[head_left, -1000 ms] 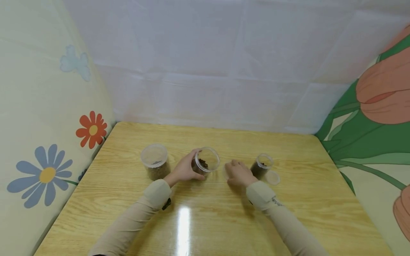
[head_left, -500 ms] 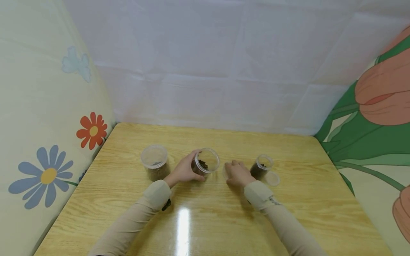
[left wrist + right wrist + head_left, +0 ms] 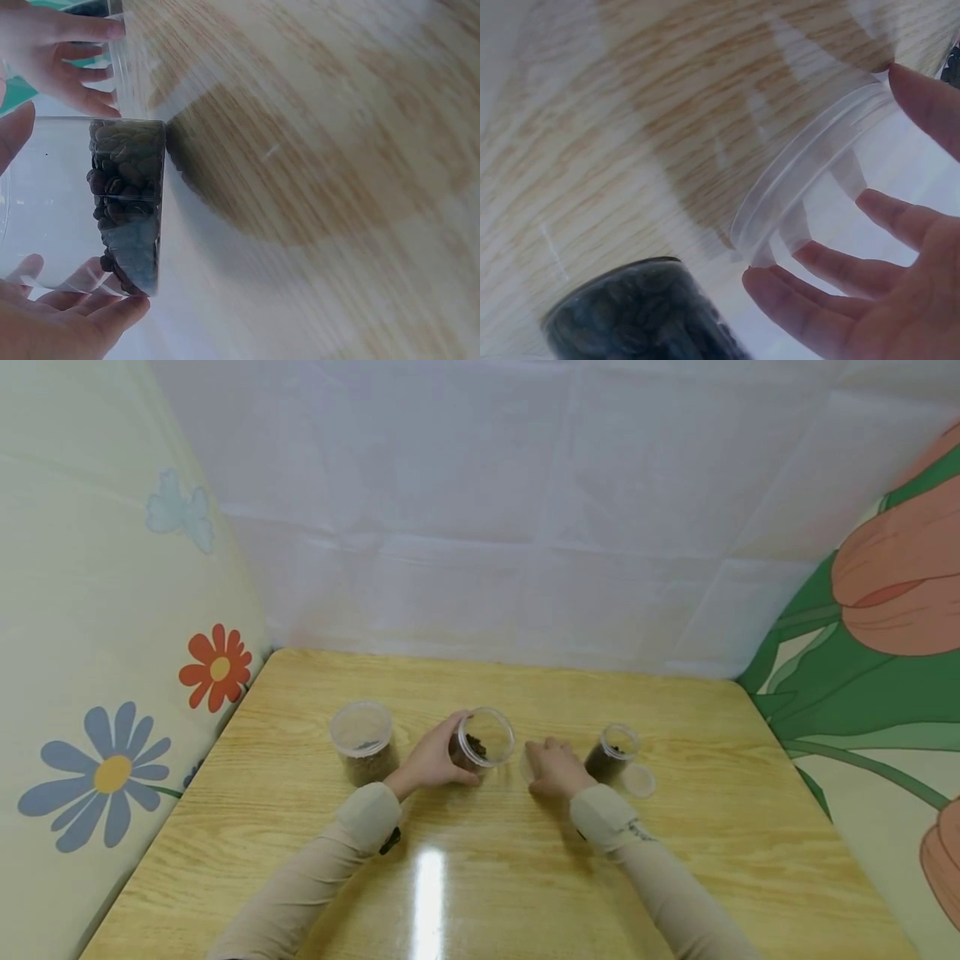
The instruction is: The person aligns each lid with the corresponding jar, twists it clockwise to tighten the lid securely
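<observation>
Right now the left hand point(image 3: 429, 760) grips the middle jar point(image 3: 480, 742), its fingers point(image 3: 67, 319) curled round the clear wall, with dark coffee beans point(image 3: 124, 202) filling only the bottom part. That jar stands open-topped near the centre of the tabletop point(image 3: 480, 877). At about 3 o'clock from it the right hand point(image 3: 555, 768) holds a clear lid point(image 3: 810, 172); the right wrist view shows the fingers point(image 3: 855, 274) curled under its rim and the thumb across the top, with the lid tilted and close to the wood. So, judging by how things lie, the lid is picked up or nearly so, but it is not yet over the jar's mouth, and seating it there is what seems left. Further toward 3 o'clock stands a small jar point(image 3: 611, 752) of dark beans, also open, with a second round lid point(image 3: 639, 778) lying flat just beside it. At 9 o'clock of the held jar a third jar point(image 3: 363, 742) stands alone, partly filled with a brownish content; whether it carries a lid I cannot tell. Flowered cloth point(image 3: 112, 760) screens the sides.
</observation>
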`<state>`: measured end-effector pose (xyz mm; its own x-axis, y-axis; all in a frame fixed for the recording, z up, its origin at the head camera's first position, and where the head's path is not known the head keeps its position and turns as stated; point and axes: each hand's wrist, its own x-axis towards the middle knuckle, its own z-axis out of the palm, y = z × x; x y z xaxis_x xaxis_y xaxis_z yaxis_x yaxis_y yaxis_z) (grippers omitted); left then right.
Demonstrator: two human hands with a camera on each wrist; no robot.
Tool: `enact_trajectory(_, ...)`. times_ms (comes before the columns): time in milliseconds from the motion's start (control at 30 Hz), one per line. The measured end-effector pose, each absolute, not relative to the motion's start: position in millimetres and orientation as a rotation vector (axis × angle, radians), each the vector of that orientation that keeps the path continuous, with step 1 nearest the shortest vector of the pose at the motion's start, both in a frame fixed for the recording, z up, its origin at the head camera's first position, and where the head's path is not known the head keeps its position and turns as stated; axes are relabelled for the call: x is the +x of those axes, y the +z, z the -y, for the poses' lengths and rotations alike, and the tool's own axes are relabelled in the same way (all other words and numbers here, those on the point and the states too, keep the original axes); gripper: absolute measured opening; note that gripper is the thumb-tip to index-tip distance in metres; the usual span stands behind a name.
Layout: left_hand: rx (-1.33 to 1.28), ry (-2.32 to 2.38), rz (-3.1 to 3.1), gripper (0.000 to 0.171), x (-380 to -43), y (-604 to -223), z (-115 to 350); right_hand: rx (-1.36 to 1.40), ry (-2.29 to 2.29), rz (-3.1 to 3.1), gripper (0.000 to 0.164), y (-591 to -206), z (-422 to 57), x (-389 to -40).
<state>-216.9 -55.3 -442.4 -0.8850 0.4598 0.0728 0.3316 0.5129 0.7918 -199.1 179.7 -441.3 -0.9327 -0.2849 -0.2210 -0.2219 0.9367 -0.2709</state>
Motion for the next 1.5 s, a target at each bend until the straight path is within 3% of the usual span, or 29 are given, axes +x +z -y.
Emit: enact_trajectory(1500,0.668,1.317,-2.6,0.1,-215,-441,54,-0.644,-0.537,-3.049,0.076,-350,-181,-168)
